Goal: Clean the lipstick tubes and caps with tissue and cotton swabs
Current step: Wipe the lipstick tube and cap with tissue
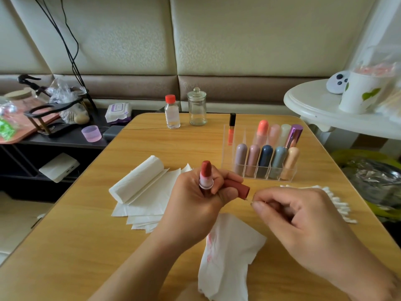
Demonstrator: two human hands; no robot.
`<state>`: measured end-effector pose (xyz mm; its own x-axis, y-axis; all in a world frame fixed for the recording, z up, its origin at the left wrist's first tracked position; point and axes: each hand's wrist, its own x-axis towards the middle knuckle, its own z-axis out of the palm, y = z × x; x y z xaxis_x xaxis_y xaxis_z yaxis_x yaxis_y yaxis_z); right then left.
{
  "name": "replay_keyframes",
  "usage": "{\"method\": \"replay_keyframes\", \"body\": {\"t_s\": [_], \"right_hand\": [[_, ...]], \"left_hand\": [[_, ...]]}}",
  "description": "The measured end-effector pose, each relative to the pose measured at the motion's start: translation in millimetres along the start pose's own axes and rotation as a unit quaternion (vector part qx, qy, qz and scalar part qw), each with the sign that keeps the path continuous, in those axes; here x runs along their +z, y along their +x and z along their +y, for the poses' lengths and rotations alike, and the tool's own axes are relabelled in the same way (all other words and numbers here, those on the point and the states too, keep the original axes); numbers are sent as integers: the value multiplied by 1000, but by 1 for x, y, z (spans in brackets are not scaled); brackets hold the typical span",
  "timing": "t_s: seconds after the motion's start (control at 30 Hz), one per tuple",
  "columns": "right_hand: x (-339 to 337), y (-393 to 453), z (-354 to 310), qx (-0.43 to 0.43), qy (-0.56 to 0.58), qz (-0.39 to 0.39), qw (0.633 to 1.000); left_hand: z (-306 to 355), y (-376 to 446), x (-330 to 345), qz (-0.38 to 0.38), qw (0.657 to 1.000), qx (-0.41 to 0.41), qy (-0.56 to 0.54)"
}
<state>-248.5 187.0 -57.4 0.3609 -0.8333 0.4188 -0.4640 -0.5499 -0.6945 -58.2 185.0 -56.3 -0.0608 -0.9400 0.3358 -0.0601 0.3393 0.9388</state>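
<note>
**Both hands gripping, mid-table**

Left hand [195, 198] grips open lipstick tube [206, 175] upright plus its cap [237, 188], over the table [86, 235]. Right hand [290, 216] pinches a cotton swab [249, 199] at the cap's mouth. Stained tissue [227, 257] lies below; swab pile [338, 205] right.

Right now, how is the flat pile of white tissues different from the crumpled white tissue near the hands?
The flat pile of white tissues lies smooth, stacked and clean; the crumpled white tissue is one wrinkled sheet with pink smears. The pile sits under a tissue roll; the crumpled tissue lies alone. Both rest on the wooden table.
</note>
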Motion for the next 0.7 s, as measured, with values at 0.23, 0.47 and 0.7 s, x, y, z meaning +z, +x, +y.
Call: {"method": "replay_keyframes", "body": {"t_s": [0.23,0.47,0.7], "right_hand": [[2,1,-1,22,16,73,997],[-1,1,-3,36,69,40,996],[4,0,-1,39,1,19,999]], "left_hand": [[1,0,0,-1,1000,6,11],[-2,1,-3,0,1000,11,19],[-4,2,-5,5,1000,-3,12]]}}
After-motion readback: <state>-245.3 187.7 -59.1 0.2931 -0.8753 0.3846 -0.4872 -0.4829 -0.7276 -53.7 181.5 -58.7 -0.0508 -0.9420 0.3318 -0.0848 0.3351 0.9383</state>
